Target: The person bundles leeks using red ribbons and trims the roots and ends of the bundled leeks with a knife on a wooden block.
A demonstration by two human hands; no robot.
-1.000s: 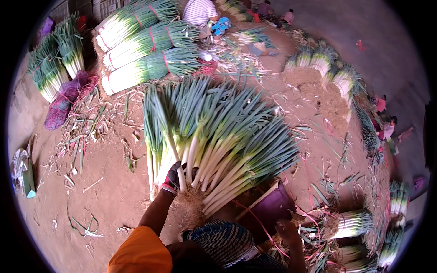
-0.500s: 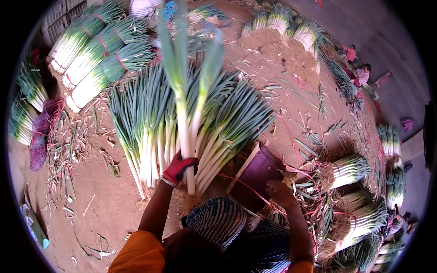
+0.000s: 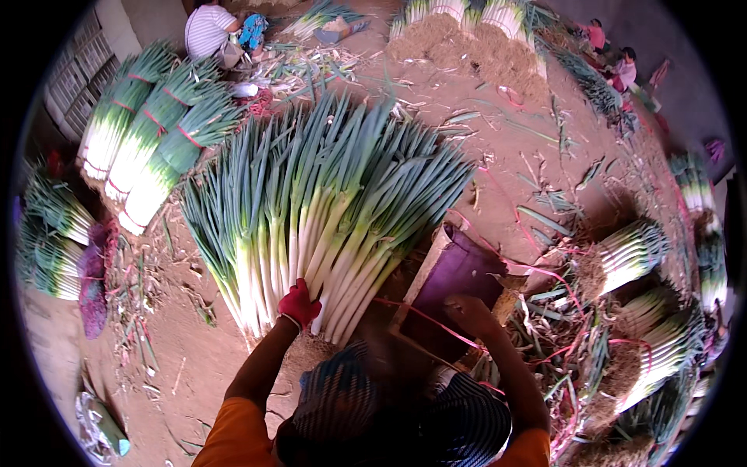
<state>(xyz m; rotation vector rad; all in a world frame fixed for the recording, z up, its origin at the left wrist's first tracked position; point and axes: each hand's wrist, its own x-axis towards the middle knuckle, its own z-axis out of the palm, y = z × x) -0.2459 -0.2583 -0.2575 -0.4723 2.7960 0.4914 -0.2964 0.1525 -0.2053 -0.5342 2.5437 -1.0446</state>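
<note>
A broad fan of long green onions (image 3: 311,226) lies on the earth in front of me, white stems toward me and dark leaves pointing away. My left hand (image 3: 299,305), in a red glove, is low on the stems near the root ends, fingers curled against the white stalks. My bare right hand (image 3: 467,313) hovers over a purple-lined open box (image 3: 459,272) right of the pile. Its fingers are curled in; what they hold, if anything, is hidden. A red-pink cord (image 3: 428,320) runs across the box close to this hand.
Tied green onion bundles (image 3: 159,128) lie at the far left, and more bundles (image 3: 626,261) at the right among cords and scraps. Upright bundles with brown roots (image 3: 467,47) are at the back. A person in a striped shirt (image 3: 208,33) sits far left; others are far right.
The thick stalks that my left hand held raised over the pile are down among the others. The left hand stays low at the stems. My right hand remains over the box.
</note>
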